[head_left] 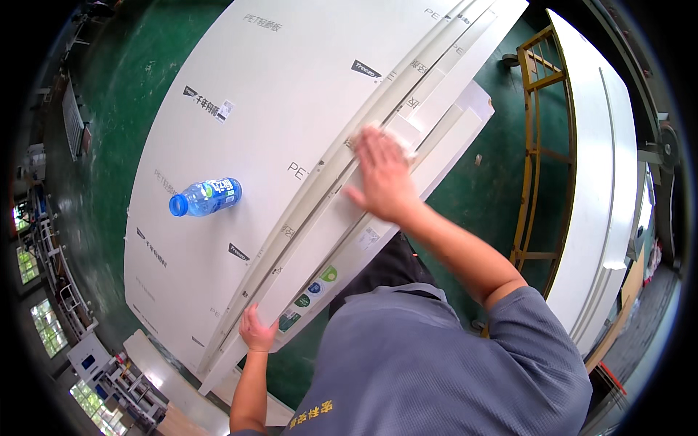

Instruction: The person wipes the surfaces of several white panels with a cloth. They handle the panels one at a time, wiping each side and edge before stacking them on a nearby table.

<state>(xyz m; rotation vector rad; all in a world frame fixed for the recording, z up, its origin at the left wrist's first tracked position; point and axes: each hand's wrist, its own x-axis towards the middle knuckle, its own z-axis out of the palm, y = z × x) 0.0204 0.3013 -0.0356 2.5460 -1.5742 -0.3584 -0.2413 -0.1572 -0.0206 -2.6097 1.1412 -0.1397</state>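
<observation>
Long, narrow white panels lie stacked along the right side of a large printed white board. My right hand (382,174) is laid over the upper part of the narrow white panel (320,229), fingers extended and slightly blurred. A crumpled white cloth (406,143) shows beside and under those fingers, pressed to the panel. Lower down, my left hand (258,330) grips the same panel's edge near its near end, fingers curled over it. What lies under my right palm is hidden.
A blue-capped plastic bottle (207,197) lies on its side on the large white board (240,123). To the right, a yellow metal rack (534,152) stands by more long white panels (592,182). Green floor (472,189) shows between. Equipment and windows line the left.
</observation>
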